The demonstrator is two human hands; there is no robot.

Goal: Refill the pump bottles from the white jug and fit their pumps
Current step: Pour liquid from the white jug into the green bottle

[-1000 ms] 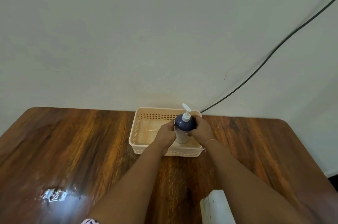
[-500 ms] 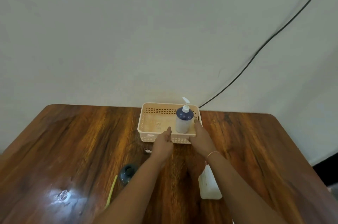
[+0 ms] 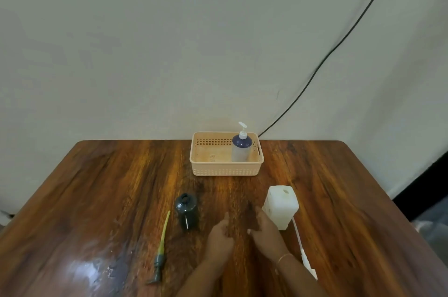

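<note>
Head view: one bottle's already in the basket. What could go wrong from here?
1. The white plastic jug stands uncapped right beside the right hand; a knock could tip it.
2. The dark round bottle has a narrow open neck and no funnel is in view, so pouring may spill onto the wooden table.
3. The yellow-tubed grey pump lies bare on that table near a wet-looking patch; its tube may pick up dirt.

Dim, soft frame with glare on the table [image 3: 80,270].
</note>
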